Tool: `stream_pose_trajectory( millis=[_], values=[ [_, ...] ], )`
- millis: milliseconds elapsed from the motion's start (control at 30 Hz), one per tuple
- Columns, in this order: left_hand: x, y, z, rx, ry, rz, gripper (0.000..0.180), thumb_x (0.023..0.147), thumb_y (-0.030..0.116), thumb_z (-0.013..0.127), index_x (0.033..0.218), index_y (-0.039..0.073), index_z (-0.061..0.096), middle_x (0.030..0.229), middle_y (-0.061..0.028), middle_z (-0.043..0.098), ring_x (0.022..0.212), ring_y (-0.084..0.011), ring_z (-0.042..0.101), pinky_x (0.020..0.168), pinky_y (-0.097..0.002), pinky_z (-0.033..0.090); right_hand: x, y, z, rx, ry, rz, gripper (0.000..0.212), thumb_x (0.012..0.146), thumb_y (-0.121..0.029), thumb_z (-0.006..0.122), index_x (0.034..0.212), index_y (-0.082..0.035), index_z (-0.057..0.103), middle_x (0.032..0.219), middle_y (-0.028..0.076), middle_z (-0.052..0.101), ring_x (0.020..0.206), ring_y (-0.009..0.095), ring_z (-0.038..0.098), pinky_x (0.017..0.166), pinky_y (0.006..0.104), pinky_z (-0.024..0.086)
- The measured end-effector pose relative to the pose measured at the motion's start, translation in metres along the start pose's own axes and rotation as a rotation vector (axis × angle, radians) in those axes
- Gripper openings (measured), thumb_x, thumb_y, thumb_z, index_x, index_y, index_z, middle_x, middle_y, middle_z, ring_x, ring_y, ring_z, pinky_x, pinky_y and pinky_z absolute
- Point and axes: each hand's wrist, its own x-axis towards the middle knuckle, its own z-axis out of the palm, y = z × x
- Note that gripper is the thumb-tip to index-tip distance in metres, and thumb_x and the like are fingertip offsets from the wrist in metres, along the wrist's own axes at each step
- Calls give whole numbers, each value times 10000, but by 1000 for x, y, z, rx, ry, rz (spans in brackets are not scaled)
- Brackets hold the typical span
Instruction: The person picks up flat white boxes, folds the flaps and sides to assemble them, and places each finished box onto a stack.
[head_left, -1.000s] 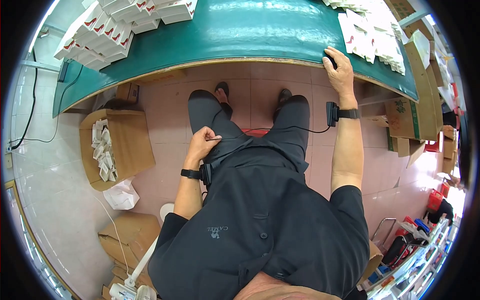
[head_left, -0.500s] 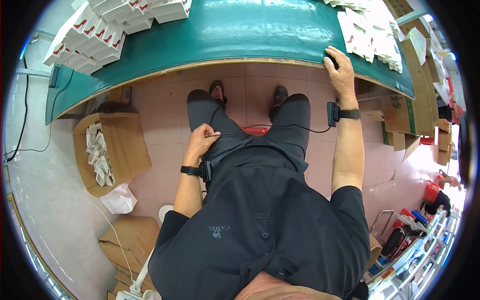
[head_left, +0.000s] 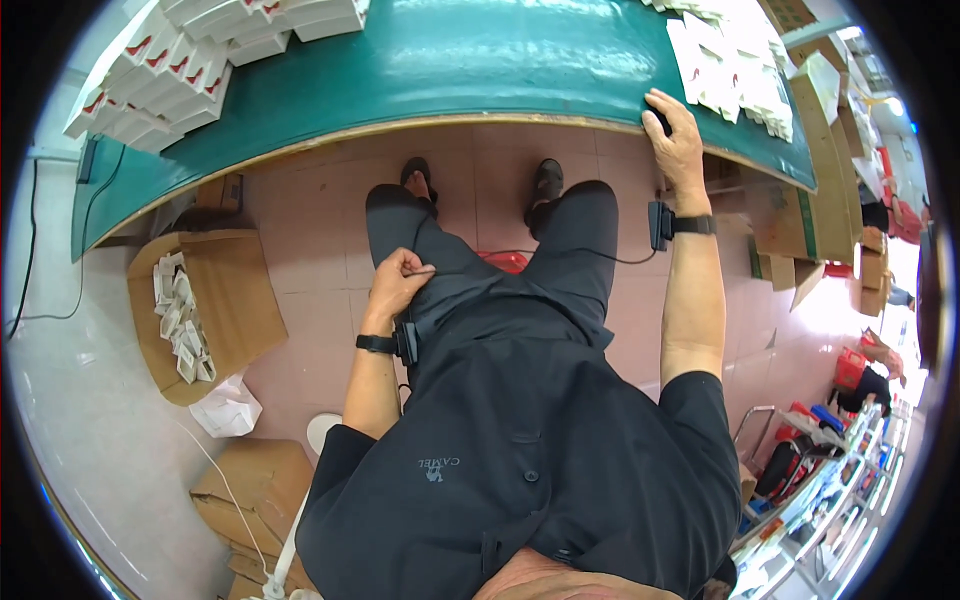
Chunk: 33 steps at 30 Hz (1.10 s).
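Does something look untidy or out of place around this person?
Yes: in the open carton at the left, small white pieces lie jumbled at odd angles, unlike the white boxes stacked in rows on the green table.

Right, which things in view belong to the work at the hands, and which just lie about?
At the hands:
green table, at the right hand
white boxes nearest it
black cable near the left hand; grip unclear

Lying about:
open carton
white bag
brown carton
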Motion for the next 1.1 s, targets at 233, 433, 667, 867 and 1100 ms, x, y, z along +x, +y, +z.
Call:
stream_pose_trajectory(
  millis=[233, 433, 667, 867, 1100],
  values=[
    [1, 0, 1, -57, -16, 9, 244, 821, 101, 830, 828, 64, 588, 739, 38, 567, 673, -51, 505, 642, -216, 437, 3, 1, -3, -7, 43, -32, 280, 912, -232, 702, 1152, -92, 732, 1254, 91, 698, 1170, 276, 628, 1031, 370, 473],
    [5, 4, 2, -121, -11, -7, 267, 813, 95, 836, 819, 65, 571, 746, 37, 564, 693, -59, 513, 662, -213, 445, -4, 4, -4, 5, 23, -28, 277, 915, -228, 697, 1150, -85, 731, 1256, 85, 698, 1177, 275, 624, 1038, 374, 468],
    [5, 4, -4, -68, -23, 85, 239, 830, 47, 807, 853, 70, 570, 770, 52, 565, 723, -37, 517, 672, -193, 436, 2, 2, -3, 9, 26, -38, 276, 916, -232, 696, 1146, -83, 730, 1260, 83, 696, 1179, 275, 622, 1042, 378, 464],
    [4, 10, -7, 26, -63, -11, 261, 786, 50, 833, 864, 60, 584, 772, 29, 580, 723, -65, 539, 691, -219, 469, 1, 3, -4, 19, 26, -34, 275, 915, -235, 699, 1139, -78, 731, 1250, 89, 699, 1175, 278, 622, 1043, 380, 463],
    [5, 17, -13, 39, -121, -38, 273, 765, 50, 842, 885, 56, 598, 781, 12, 602, 730, -78, 562, 701, -236, 493, 3, 1, -6, 20, 35, -53, 272, 918, -199, 688, 1150, -60, 721, 1259, 107, 691, 1186, 289, 617, 1041, 383, 463]
  ],
)
